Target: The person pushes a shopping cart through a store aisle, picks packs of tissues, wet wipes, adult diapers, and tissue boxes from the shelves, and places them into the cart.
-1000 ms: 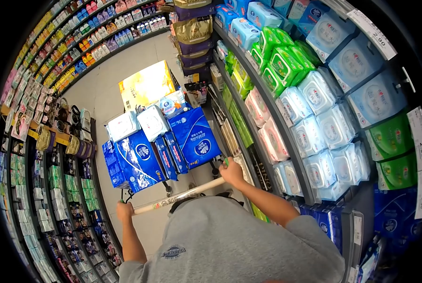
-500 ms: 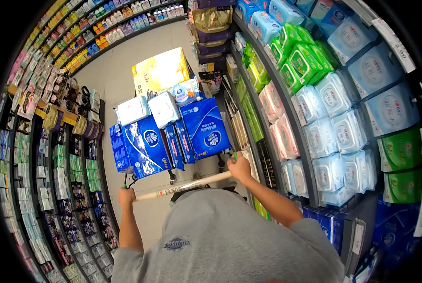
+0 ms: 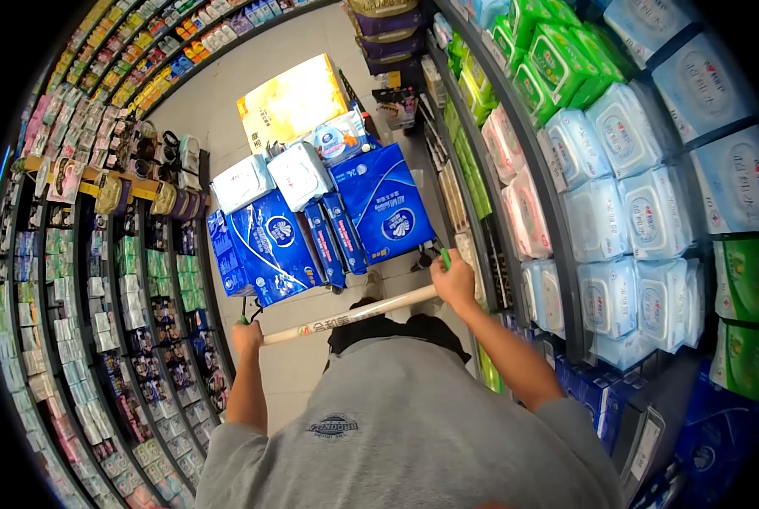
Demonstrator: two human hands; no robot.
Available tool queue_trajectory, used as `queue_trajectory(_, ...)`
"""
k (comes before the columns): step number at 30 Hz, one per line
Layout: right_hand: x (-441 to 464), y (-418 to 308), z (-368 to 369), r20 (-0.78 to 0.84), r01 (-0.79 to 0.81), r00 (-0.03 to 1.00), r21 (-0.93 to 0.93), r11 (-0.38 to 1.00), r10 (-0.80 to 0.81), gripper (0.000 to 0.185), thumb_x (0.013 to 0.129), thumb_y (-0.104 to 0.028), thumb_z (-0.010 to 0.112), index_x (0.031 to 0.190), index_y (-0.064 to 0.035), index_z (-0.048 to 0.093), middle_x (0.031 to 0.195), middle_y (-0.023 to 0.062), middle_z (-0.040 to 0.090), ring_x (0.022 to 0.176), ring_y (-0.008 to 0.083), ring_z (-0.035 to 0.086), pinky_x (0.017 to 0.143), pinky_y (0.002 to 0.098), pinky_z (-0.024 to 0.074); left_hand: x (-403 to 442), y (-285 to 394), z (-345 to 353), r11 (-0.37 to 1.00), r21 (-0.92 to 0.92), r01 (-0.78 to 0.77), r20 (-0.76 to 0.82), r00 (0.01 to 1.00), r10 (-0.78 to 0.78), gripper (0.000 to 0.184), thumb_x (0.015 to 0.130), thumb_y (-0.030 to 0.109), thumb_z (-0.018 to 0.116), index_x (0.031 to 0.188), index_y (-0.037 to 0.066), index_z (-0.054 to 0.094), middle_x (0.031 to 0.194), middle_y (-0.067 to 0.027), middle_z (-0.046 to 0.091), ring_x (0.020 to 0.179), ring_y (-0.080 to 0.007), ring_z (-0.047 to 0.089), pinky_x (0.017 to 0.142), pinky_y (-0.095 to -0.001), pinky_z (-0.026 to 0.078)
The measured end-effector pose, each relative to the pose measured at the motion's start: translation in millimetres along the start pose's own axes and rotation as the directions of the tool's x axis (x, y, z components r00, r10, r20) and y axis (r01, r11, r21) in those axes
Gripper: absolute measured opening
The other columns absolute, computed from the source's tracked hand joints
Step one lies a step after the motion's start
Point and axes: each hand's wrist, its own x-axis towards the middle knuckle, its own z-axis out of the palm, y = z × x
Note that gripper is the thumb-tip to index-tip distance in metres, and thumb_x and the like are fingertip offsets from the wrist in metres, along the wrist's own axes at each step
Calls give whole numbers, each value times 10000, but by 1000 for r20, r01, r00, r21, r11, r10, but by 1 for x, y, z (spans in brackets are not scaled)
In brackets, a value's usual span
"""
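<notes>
My left hand (image 3: 246, 336) is wrapped round the left end of a pale cart handle (image 3: 350, 316) with printed characters. Its right end is gripped by my right hand (image 3: 453, 280), close to a green end piece. Ahead of the bar, the shopping cart carries large blue tissue packs (image 3: 388, 204) and slim blue packs (image 3: 335, 237). Two white wipes packs (image 3: 299, 176) lie on top. Behind them are a blue-and-white pack with orange print (image 3: 338, 138) and a yellow-and-white carton (image 3: 294, 97). The load hides most of the cart's frame.
Close on my right runs a shelf stacked with light blue wipes packs (image 3: 596, 219), green packs (image 3: 557, 64) and pink packs (image 3: 525, 212). Shelves of small packaged goods (image 3: 99, 314) line the left. Purple-and-gold bags (image 3: 388, 34) stand ahead, and pale floor (image 3: 218, 106) shows beyond the cart.
The whole view has shifted, with the cart and hands now slightly higher and further right in it. Both hands keep their hold on the handle. More of my legs shows below the bar.
</notes>
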Motion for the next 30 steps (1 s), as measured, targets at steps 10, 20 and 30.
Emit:
queue_trajectory(10,-25,12,-8,2,-15,1000,28,1000,15,186,796,-192,631,876,-26,604,755,170,676,731,389,661,673,469,521,-30,-14,2,997,47,59,-67,996,-56,335,763,279,586,959,20,670,955,-217,692,942,-389,662,822,-461,508)
queue_trajectory(20,-52,24,11,-69,-99,992,66,993,103,244,780,-224,630,918,-25,603,802,223,674,789,423,659,727,492,524,12,-54,37,999,-20,-34,-77,996,32,439,765,392,661,1006,26,698,1057,-215,680,994,-388,649,876,-470,494)
queue_trajectory(30,-68,20,9,-86,-141,986,8,990,142,232,771,-236,609,864,-24,610,786,216,665,780,407,651,726,481,519,-4,-63,31,990,-93,-104,-145,985,90,468,793,383,590,987,-29,697,976,-247,686,939,-426,640,843,-484,488)
